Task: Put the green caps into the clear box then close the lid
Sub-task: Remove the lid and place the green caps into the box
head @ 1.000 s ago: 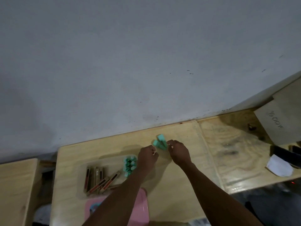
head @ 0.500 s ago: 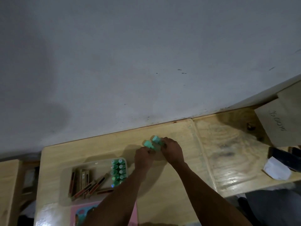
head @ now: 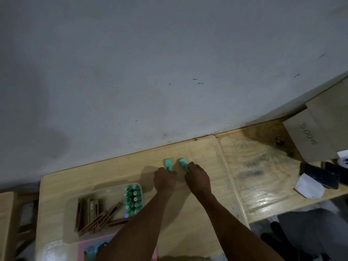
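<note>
So we've got two loose green caps up near the far edge of the wooden table (head: 197, 204), one in each hand. The left cap (head: 168, 164) sticks out past the fingers of our left hand (head: 164, 180), which are curled closed around its lower end. The right cap (head: 184, 163) is tilted a bit and pinched the same way by our right hand (head: 198, 180), fingers closed on its near end. The two caps sit just beside each other but aren't touching, and both hands are side by side with a small gap between them.

Nearer to us and off to the left is the clear box (head: 105, 193), lid off as far as we can tell. Two rows of green caps (head: 131, 200) are already standing in its right end, and a bunch of brown sticks (head: 94, 215) lie loosely in the rest of it. Just below the box there's a pink thing (head: 82, 247), partly hidden by our left forearm.

Way over on the right: a cardboard box (head: 308, 136) with handwriting, a dark phone-like slab (head: 320, 176) and a crumpled white paper (head: 308, 187).
</note>
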